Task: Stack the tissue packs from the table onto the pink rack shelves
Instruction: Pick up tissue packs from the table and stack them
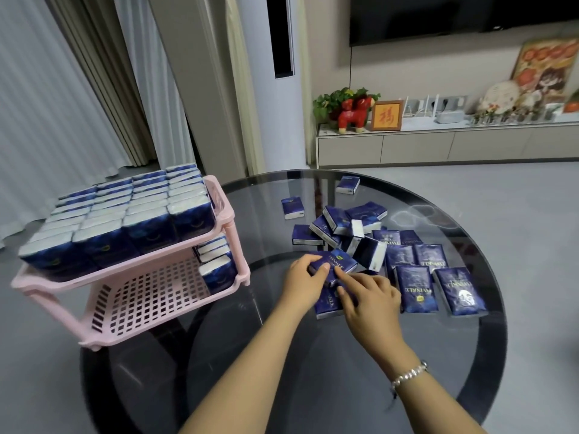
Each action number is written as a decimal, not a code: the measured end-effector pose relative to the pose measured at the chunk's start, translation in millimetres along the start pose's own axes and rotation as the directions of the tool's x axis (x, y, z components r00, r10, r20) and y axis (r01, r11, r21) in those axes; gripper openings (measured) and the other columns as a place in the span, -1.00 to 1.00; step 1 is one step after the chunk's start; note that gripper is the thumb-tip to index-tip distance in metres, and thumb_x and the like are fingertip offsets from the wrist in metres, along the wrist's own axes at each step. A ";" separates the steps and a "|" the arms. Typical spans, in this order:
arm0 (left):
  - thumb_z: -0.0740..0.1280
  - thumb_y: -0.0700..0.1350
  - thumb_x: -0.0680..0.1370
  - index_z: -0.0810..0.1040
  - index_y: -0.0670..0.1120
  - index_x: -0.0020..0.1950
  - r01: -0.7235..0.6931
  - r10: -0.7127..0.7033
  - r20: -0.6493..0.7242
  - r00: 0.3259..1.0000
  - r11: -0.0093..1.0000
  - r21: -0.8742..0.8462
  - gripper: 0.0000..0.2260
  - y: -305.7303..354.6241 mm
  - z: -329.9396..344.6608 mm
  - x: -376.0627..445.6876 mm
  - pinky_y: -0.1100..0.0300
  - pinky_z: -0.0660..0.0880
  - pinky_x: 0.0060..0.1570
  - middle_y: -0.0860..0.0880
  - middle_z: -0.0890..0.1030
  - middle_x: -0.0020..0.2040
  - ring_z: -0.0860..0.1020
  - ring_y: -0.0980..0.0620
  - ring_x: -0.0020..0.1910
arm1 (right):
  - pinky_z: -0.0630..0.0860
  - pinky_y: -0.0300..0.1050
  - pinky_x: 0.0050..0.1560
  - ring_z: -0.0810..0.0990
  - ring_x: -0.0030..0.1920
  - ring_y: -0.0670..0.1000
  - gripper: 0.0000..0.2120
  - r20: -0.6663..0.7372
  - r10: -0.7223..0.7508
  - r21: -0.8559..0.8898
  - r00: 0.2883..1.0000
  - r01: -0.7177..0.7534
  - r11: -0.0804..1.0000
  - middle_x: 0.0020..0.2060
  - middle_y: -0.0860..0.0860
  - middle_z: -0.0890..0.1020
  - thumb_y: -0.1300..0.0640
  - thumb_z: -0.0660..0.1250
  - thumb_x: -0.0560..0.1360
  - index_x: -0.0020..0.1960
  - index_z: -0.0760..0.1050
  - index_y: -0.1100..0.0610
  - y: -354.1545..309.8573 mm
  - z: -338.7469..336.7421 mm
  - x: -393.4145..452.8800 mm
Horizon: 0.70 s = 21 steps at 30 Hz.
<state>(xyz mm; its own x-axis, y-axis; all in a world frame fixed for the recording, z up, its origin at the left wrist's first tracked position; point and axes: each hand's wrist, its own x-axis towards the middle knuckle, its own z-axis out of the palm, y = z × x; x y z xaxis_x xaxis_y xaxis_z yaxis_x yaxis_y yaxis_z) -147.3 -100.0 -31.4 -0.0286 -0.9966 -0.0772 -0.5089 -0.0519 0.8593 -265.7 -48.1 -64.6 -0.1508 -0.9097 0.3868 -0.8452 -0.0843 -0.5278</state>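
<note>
At the centre of the frame the left hand (pixel 302 281) grips a dark blue tissue pack (pixel 336 265), thumb curled over its top face and fingers wrapped round its left edge. The right hand (pixel 368 297), just below and to the right, touches the same pack with its index fingertip while its other fingers curl down onto a second pack (pixel 327 303) lying flat beneath; whether it actually grips that one cannot be told. A beaded bracelet (pixel 409 374) circles the right wrist. Right of the hands four flat packs (pixel 415 288) lie face up in rows, and above them a loose heap of packs (pixel 351 228) sits jumbled, with two single packs (pixel 293 207) set apart toward the upper middle. All rest on a round dark glass tabletop (pixel 313 371). At the left of the frame stands the pink rack (pixel 150 296): its top shelf is filled with upright packs (pixel 125 217) in tight rows, and the lower shelf holds one short row of packs (pixel 216 261) at its right end, the slotted floor bare elsewhere.
</note>
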 end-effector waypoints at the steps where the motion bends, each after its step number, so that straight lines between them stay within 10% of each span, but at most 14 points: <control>1: 0.26 -0.02 0.59 0.50 -0.03 0.23 0.004 -0.004 -0.004 1.000 1.000 -0.009 -0.76 -1.3 -2.6 -0.9 0.24 0.42 -0.05 -0.04 0.55 0.16 0.51 0.04 0.03 | 0.04 -0.17 0.07 0.40 0.16 0.01 -0.68 0.005 -0.022 -0.021 1.000 0.022 1.000 0.13 -0.16 0.58 -0.01 0.22 0.56 0.30 0.46 -0.12 -1.2 0.3 -0.5; 21: 0.26 -0.37 0.54 0.47 -0.27 0.22 0.319 -0.342 0.049 0.938 0.803 -0.504 -0.75 -48.0 -78.0 -66.2 0.12 0.57 -0.07 -0.22 0.60 0.11 0.60 -0.11 -0.03 | -0.06 -0.30 0.30 0.31 0.18 -0.27 -0.61 0.339 -0.246 0.289 0.908 0.149 0.946 0.08 -0.26 0.54 0.02 0.15 0.60 0.30 0.13 -0.35 -39.9 -8.0 -10.9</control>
<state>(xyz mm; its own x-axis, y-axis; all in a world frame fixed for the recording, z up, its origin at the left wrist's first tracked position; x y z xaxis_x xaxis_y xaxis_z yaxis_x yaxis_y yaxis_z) -53.9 -36.5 -28.1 0.1057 -0.9142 -0.3912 0.0163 -0.3918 0.9199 -234.4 -31.6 -41.8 0.2453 -0.9430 0.2248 -0.6736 -0.3326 -0.6600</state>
